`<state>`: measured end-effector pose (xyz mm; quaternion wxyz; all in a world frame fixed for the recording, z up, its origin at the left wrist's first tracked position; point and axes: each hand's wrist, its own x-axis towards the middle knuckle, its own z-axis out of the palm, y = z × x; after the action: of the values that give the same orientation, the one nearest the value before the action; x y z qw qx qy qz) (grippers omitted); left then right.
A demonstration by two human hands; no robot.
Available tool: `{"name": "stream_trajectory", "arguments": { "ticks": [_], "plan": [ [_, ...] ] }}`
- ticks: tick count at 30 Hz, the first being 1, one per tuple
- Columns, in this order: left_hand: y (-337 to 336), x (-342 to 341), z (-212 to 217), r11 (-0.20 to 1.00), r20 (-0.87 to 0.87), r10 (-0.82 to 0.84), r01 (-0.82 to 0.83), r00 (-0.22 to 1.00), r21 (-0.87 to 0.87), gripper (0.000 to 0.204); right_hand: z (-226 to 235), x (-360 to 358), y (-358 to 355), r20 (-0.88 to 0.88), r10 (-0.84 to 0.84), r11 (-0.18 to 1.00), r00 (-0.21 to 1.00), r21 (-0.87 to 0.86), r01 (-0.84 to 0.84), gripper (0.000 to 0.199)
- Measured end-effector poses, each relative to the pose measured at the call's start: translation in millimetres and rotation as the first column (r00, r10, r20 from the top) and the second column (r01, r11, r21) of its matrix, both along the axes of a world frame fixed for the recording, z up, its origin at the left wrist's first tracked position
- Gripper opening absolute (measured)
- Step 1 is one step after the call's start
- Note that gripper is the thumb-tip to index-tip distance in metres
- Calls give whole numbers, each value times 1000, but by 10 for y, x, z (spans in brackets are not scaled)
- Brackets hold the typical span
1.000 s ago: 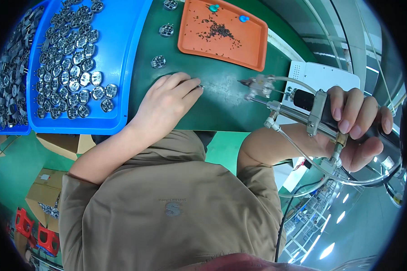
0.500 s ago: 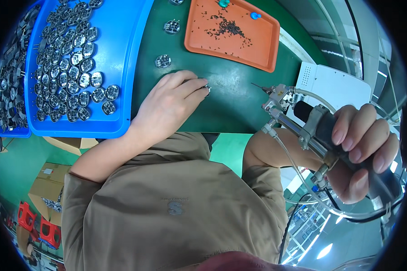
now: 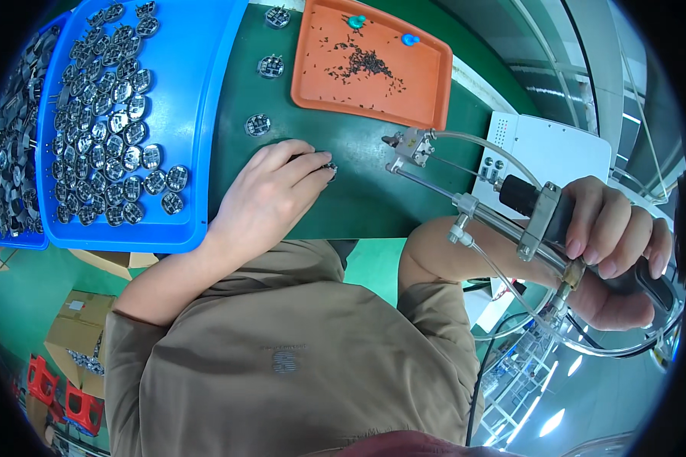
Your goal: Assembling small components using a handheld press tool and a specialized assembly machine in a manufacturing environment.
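Note:
My left hand [image 3: 263,199] rests on the green table with its fingers closed round a small round electronic part [image 3: 332,169], of which only a sliver shows past the fingertips. Off to the right, my right hand [image 3: 608,236] wraps round the black handle of a hand-held screwdriver [image 3: 540,221] with steel rods, clear hoses and a metal nozzle block [image 3: 413,147]. The nozzle points left and hangs apart from the part in my left hand. Several like parts, such as this round module [image 3: 258,124], lie in a row beyond my left hand.
A blue tray [image 3: 198,145] full of round modules stands at left, beside another blue tray of dark parts. An orange tray [image 3: 434,91] holds tiny dark screws and two small coloured pieces. A white box-shaped device [image 3: 560,145] sits at the back right. Cardboard boxes and red stools stand below left.
The nozzle block has slid out along its rods, away from the handle, and the thin bit no longer sticks out in front. My left hand keeps its hold. The whole view has shifted slightly.

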<state>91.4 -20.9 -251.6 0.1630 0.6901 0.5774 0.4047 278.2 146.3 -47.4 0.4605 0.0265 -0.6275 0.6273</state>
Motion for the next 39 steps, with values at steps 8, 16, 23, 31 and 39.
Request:
{"name": "stream_trajectory", "arguments": {
  "ticks": [8, 16, 23, 31, 39],
  "plan": [
    [-2, -20, -13, 1000, 12, -1, 1, 1000, -2, 26, -35, 10, 78, -14, 31, 999, 999, -29, -31, 35],
    [-9, -7, -13, 1000, 9, -4, 4, 1000, -15, 26, -68, -15, 56, -55, 26, 998, 998, -58, -29, 35],
    [-20, -8, -25, 1000, 11, 1, -1, 1000, -8, 26, -107, -80, 46, -6, 83, 995, 997, -49, -83, 35],
    [-15, -9, -20, 1000, 10, 0, 1, 1000, -7, 25, -107, -97, 19, 30, 28, 997, 999, -75, -26, 37],
    [-14, -17, -32, 1000, 10, 4, -4, 1000, -7, 23, -112, -102, 70, 12, 80, 995, 997, -66, -79, 38]
  ]
}}
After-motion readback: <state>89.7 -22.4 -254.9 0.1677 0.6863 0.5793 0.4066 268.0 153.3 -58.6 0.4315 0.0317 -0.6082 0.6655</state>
